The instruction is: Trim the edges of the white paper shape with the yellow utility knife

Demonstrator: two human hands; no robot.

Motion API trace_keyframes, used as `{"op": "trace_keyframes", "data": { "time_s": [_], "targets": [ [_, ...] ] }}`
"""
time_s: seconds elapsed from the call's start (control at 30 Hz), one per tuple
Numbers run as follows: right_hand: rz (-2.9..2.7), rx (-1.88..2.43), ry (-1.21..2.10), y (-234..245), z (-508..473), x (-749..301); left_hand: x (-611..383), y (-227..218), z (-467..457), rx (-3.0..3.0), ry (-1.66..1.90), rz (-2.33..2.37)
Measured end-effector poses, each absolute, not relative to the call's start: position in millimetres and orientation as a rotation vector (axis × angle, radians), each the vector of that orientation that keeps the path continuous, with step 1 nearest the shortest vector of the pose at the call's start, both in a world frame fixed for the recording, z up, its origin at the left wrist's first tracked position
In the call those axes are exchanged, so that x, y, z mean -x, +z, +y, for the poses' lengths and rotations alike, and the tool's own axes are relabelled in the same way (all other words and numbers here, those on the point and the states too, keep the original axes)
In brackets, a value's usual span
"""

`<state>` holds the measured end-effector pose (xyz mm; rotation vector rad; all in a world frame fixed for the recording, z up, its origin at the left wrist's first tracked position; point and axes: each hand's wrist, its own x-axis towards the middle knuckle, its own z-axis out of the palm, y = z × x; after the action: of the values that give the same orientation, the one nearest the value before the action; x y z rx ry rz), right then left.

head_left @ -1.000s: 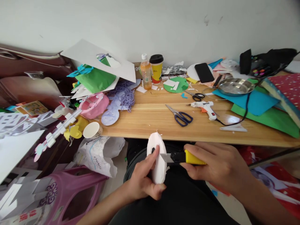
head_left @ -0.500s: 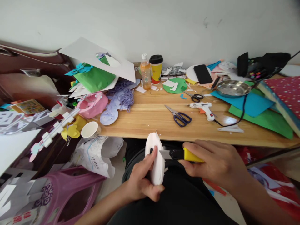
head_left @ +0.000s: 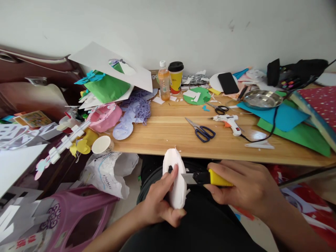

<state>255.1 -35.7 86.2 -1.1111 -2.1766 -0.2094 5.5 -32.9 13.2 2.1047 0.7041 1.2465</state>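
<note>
Over my lap, my left hand (head_left: 159, 203) is closed around a white oval foam piece (head_left: 176, 176), held upright with its edge toward me and my thumb pressed on its face. My right hand (head_left: 244, 187) grips a yellow-and-black utility knife (head_left: 207, 177). Its bare blade points left and meets the right side of the foam. Both hands sit just in front of the wooden table's near edge (head_left: 210, 152).
On the table lie blue-handled scissors (head_left: 201, 130), a white glue gun (head_left: 228, 121) with a black cord, black scissors (head_left: 219, 109), a drink bottle (head_left: 164, 81), a yellow cup (head_left: 175, 77), a phone (head_left: 228, 82), a steel pan (head_left: 262, 99) and coloured paper sheets. A pink plastic stool (head_left: 76, 217) and a white bag (head_left: 110, 171) stand at my left.
The knife has slid slightly right and down against the foam, after sitting a little further left half a second ago. The view shifts slightly; my left hand keeps its hold.
</note>
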Motion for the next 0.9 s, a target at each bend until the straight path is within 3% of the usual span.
{"op": "trace_keyframes", "data": {
  "time_s": [0.9],
  "targets": [
    [-2.216, 1.133, -0.206, 91.1, -37.1, -250.4, -5.7, 5.5, -27.4, -2.188, 1.368, 0.501]
  ]
}}
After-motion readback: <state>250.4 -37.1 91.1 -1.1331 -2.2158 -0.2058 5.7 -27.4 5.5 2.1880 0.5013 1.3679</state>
